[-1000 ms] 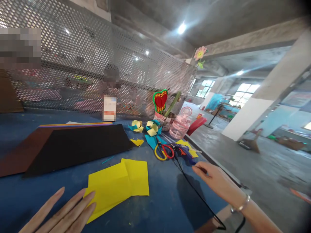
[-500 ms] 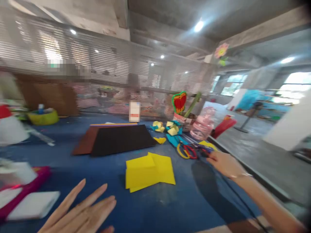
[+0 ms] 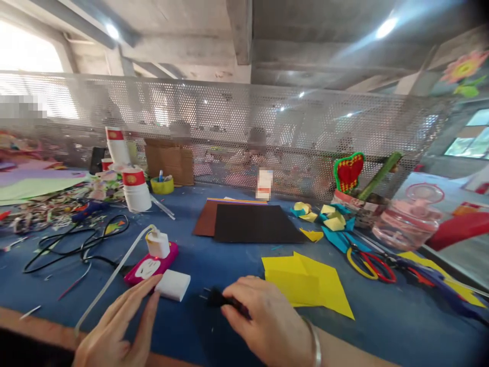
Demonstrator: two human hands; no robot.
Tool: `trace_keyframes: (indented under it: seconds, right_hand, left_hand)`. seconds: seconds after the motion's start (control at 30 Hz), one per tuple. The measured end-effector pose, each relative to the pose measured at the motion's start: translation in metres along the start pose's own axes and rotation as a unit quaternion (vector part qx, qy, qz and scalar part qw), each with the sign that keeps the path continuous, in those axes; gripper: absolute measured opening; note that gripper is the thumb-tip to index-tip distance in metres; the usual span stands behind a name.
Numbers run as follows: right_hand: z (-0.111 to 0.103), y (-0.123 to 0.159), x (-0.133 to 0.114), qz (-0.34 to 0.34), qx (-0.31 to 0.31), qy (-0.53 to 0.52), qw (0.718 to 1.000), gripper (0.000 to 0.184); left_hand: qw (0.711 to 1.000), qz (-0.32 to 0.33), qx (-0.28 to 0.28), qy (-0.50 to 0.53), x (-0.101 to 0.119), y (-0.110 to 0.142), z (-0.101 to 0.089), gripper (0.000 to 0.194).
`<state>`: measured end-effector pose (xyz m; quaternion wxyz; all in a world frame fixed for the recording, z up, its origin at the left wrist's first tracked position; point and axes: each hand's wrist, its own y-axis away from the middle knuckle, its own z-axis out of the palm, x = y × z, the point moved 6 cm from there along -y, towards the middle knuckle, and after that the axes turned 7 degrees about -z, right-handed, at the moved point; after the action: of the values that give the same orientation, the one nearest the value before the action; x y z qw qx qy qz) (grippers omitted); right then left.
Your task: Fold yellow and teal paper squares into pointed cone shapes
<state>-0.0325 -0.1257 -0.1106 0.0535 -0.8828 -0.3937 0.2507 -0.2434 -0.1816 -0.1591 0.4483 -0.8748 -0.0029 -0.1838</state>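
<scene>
No Readable Wording

Showing no legible text, brand, number or sign. Displaying round gold emblems on the red bands of the front paper cups and the rear paper cups, both too small to make out. Carrying fine marks on the white panel of the magenta power strip, likewise too small to read. Bearing a reddish stripe and pixelated print on the small pale box behind the black sheet, all staying unreadable.

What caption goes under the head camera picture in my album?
Right hand holding a black plug, left hand by the pink power strip.
</scene>
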Motion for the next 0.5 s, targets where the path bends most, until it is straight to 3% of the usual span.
trace_keyframes:
  seconds: [0.2, 0.5]
  right_hand:
    - [0.031, -0.032, 0.000, -0.014, -0.044, 0.028, 0.999, 0.006]
    - [0.036, -0.035, 0.010, -0.006, -0.029, -0.039, 0.999, 0.006]
  left_hand:
    - [0.999, -0.022, -0.011, -0.022, -0.006, 0.001, 0.014, 0.052]
    - [0.984, -0.127, -0.030, -0.118, -0.025, -0.008, 0.017, 0.071]
